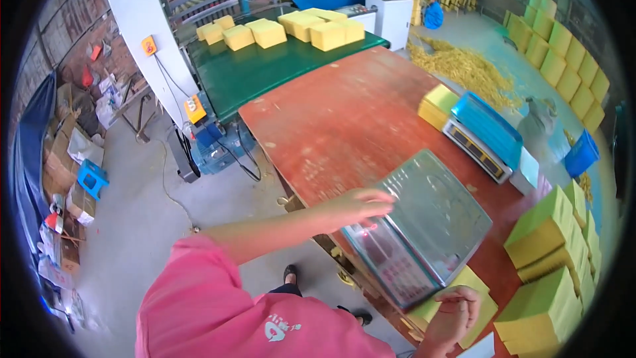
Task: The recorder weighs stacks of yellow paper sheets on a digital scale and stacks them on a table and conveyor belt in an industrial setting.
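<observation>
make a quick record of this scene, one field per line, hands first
left hand: at the near scale, nothing seen in it
right hand: by a yellow stack, fingers bent, grip unclear
table: red, worn
far scale: blue tray, yellow block beside it
green surface: yellow blocks on top

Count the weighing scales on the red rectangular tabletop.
2. The grey rectangular scale with a glossy clear-covered pan is by the left hand; the silver scale with a blue rectangular tray stands farther off, near the tabletop's right edge. None seem hidden.
</observation>
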A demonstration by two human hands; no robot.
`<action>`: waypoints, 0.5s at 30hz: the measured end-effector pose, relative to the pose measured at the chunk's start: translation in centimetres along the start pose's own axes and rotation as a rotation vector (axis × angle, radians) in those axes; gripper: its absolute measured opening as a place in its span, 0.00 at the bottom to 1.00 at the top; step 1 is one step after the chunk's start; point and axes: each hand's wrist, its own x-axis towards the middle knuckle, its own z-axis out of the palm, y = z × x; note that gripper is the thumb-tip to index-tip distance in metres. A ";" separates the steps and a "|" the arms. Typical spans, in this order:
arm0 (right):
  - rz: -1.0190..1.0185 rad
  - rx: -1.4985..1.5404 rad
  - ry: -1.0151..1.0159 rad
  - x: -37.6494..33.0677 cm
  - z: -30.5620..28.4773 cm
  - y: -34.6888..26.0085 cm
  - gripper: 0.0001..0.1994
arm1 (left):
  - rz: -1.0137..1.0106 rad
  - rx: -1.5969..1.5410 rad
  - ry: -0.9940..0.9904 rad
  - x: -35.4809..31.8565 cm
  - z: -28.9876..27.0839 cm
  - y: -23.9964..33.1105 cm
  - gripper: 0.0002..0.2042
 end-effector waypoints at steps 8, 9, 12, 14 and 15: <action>0.598 0.276 -0.293 -0.9 20.9 15.0 0.12 | -0.097 -0.180 0.241 -6.8 -20.1 -4.8 0.21; 0.618 0.234 -0.330 -0.9 22.7 16.1 0.12 | -0.094 -0.197 0.246 -6.9 -21.8 -4.6 0.20; 0.657 0.140 -0.425 0.8 26.1 18.9 0.12 | -0.046 -0.193 0.290 -6.4 -26.1 -4.5 0.22; 0.710 0.037 -0.499 2.0 27.5 20.6 0.12 | -0.082 -0.172 0.315 -6.3 -28.6 -3.5 0.22; 0.705 0.054 -0.512 2.7 28.2 21.6 0.11 | -0.114 -0.149 0.328 -6.2 -29.6 -3.2 0.21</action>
